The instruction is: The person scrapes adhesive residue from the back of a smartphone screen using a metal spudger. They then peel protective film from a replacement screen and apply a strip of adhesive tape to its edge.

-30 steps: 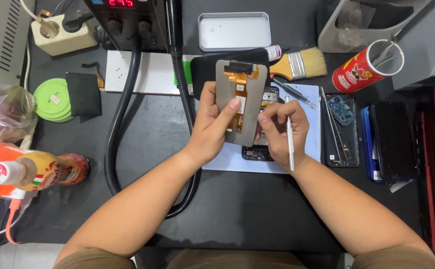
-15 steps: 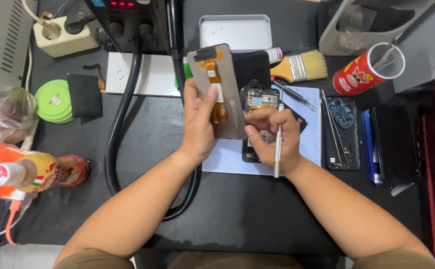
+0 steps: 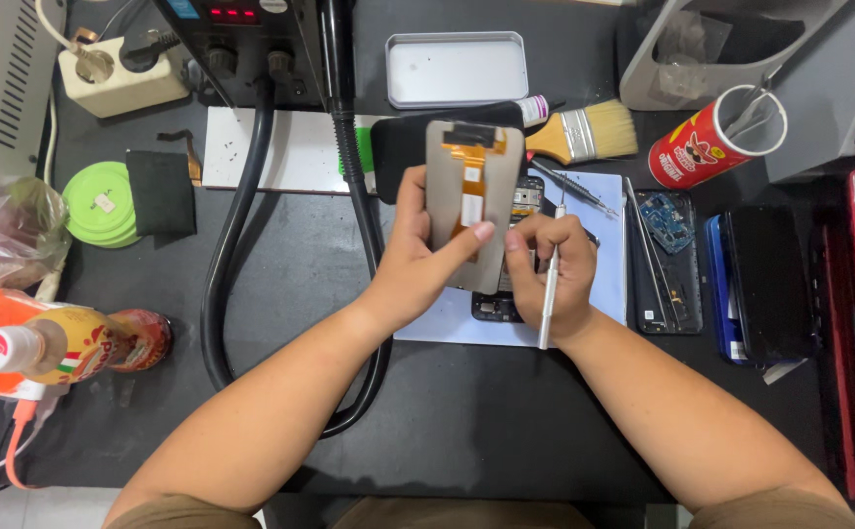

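Black bench mat (image 3: 466, 421) is filling the frame; we're working mid-frame on a white sheet (image 3: 604, 294). Left hand (image 3: 417, 260) is gripping the screen panel (image 3: 473, 201), back side up with its orange flex showing, tilted above the opened phone (image 3: 506, 284). Right hand (image 3: 550, 269) is pinching a slim metal tool (image 3: 548, 294), fingertips at the panel's edge. We're judging this as panel separation; next move needs care with the flex. Bare mat nearest us is giving room; brush (image 3: 584, 132), tin (image 3: 457, 69) and hose (image 3: 349, 157) are crowding the upper frame.

Black counter (image 3: 506, 431) fills the view under even overhead light. Pale floor (image 3: 16, 504) shows at lower left corner.
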